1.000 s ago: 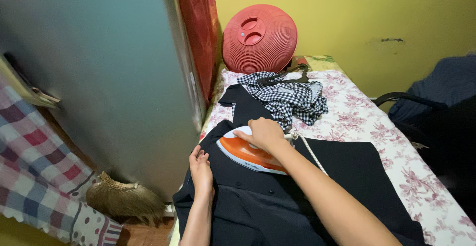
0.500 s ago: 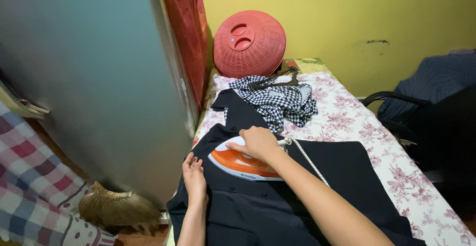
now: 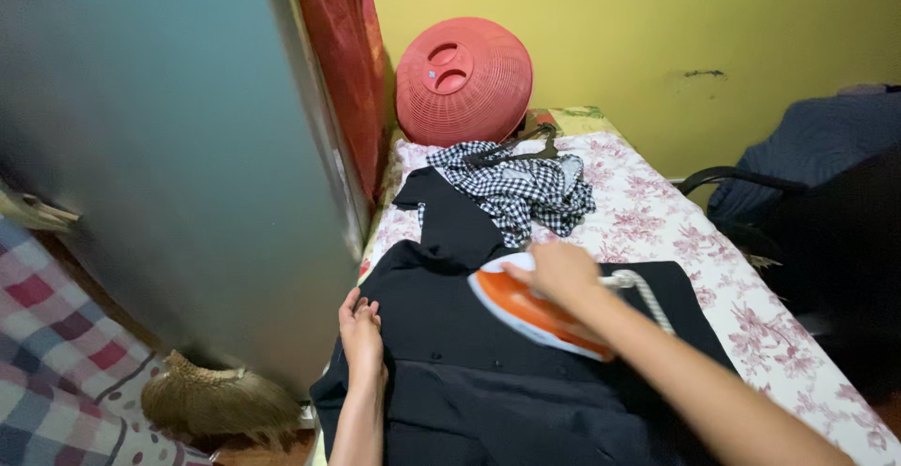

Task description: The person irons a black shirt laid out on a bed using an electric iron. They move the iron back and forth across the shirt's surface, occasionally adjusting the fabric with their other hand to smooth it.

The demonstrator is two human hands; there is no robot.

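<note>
Iron (image 3: 530, 311) farther down black shirt (image 3: 488, 391)

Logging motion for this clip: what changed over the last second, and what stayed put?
The right hand has slid the orange and white iron rightward across the black garment; its grip is unchanged. The left hand stays flat near the garment's left edge. The checked cloth and red plastic basket have not moved.

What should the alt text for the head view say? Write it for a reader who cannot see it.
A person's right hand grips an orange and white iron on a black shirt, while the left hand presses the shirt flat. Behind them, a checked cloth and a red plastic basket sit on the floral-covered surface.
</note>
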